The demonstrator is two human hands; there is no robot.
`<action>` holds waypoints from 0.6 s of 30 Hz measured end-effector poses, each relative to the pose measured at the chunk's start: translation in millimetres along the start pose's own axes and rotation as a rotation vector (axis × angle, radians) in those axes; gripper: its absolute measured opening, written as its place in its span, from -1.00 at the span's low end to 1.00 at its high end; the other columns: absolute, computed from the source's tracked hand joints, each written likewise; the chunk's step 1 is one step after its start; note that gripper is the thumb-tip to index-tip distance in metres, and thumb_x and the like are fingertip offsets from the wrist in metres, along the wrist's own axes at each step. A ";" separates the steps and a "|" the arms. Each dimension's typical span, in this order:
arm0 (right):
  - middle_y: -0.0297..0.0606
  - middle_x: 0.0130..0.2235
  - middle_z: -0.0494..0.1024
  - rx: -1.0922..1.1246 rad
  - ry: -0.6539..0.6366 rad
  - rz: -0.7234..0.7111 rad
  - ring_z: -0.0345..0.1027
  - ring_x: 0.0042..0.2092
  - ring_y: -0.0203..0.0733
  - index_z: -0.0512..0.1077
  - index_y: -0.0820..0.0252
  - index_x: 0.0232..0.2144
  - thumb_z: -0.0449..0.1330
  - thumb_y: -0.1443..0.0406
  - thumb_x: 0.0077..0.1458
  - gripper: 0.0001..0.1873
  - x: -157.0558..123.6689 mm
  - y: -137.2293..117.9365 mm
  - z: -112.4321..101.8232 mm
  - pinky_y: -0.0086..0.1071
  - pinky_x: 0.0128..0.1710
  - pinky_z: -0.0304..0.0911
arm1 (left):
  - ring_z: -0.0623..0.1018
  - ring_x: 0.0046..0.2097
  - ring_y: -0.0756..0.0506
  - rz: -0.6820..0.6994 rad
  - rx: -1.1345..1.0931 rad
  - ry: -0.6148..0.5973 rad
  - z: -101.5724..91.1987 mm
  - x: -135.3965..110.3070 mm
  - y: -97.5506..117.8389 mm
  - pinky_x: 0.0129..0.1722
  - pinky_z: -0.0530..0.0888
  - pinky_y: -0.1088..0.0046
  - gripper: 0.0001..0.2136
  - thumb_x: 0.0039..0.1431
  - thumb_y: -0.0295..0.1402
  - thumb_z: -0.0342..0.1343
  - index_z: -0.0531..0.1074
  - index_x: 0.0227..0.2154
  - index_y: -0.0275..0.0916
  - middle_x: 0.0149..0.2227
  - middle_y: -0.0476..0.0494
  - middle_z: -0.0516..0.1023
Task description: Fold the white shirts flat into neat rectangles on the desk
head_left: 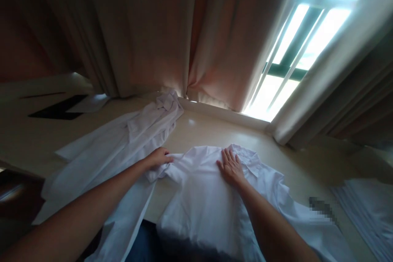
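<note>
A white collared shirt [199, 188] lies spread on the table in front of me, its collar at the far side and its lower edge toward my body. My left hand [158, 158] is closed on the shirt's left sleeve, pinching it between thumb and fingers. Flat on the upper chest, just left of the collar, rests my right hand [231, 166], fingers stretched out. The other sleeve extends toward the right. To the left, beside my left forearm, a pile of loose white garments [132, 135] lies lengthwise along the table.
A stack of folded white cloth [368, 208] sits at the right. A pixelated dark patch lies near the right sleeve. At the far left are a black flat item [55, 110] and a white sheet [87, 103]. Curtains [147, 28] and a bright window [294, 49] border the table's back.
</note>
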State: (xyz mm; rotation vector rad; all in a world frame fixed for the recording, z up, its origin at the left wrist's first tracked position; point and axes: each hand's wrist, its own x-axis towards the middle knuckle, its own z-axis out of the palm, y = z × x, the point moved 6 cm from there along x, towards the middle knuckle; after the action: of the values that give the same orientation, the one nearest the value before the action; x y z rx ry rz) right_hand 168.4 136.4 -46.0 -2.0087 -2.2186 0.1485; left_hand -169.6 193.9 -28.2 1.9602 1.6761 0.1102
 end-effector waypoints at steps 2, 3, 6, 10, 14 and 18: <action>-0.24 0.35 -0.18 -0.007 0.006 0.005 -0.48 0.35 -0.14 -0.18 0.16 0.32 -0.38 -0.08 0.24 -0.26 -0.2 -1.7 0.2 -0.13 0.27 -0.49 | 0.47 -0.40 -0.07 -0.044 0.024 0.021 -9.4 -4.9 -15.0 -0.44 0.28 0.52 -0.78 -0.08 -0.17 0.10 0.45 -0.55 -0.25 -0.55 0.00 0.46; -0.24 0.36 -0.19 -0.009 0.007 0.005 -0.47 0.35 -0.14 -0.17 0.16 0.32 -0.38 -0.08 0.24 -0.26 -0.2 -2.8 0.4 -0.13 0.27 -0.49 | 0.47 -0.40 -0.08 -0.063 0.038 0.035 -13.9 -8.3 -19.9 -0.42 0.29 0.50 -0.78 -0.07 -0.19 0.10 0.44 -0.57 -0.25 -0.55 -0.02 0.45; -0.23 0.36 -0.19 -0.017 0.008 0.012 -0.47 0.35 -0.14 -0.18 0.16 0.32 -0.38 -0.08 0.25 -0.27 -0.8 -5.0 0.0 -0.13 0.27 -0.50 | 0.49 -0.26 -0.14 -0.081 0.075 0.142 -25.9 -22.8 -17.0 -0.25 0.33 0.43 -0.75 0.02 -0.16 0.06 0.46 -0.42 -0.24 -0.38 -0.13 0.51; -0.24 0.36 -0.19 -0.029 0.003 0.022 -0.49 0.35 -0.14 -0.18 0.17 0.32 -0.37 -0.07 0.25 -0.27 -1.8 -6.7 -0.9 -0.13 0.27 -0.51 | 0.39 0.01 -0.20 0.142 0.213 0.356 -21.5 -44.5 37.2 0.02 0.26 0.35 -0.58 -0.06 -0.01 0.16 0.41 -0.20 -0.18 -0.10 -0.22 0.45; -0.25 0.35 -0.17 -0.036 0.009 0.023 -0.47 0.35 -0.15 -0.17 0.16 0.32 -0.37 -0.07 0.25 -0.28 -2.3 -6.6 0.0 -0.14 0.27 -0.50 | 0.41 -0.01 -0.23 0.118 0.338 0.324 10.2 -45.4 72.9 -0.02 0.32 0.28 -0.63 -0.02 -0.09 0.17 0.42 -0.21 -0.21 -0.11 -0.28 0.45; -0.24 0.35 -0.16 -0.032 0.014 0.009 -0.44 0.35 -0.14 -0.16 0.15 0.32 -0.37 -0.08 0.25 -0.27 -2.1 -5.7 -0.9 -0.15 0.27 -0.48 | 0.47 -0.07 -0.21 -0.003 0.345 0.283 18.2 -32.8 58.4 -0.09 0.36 0.29 -0.79 0.18 -0.34 -0.06 0.44 -0.26 -0.28 -0.16 -0.34 0.49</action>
State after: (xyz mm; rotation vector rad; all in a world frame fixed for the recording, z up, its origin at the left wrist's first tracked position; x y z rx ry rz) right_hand 163.1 133.7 -44.2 -2.0295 -2.2174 0.0998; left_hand -117.6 152.9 -7.6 2.2808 1.9876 0.1073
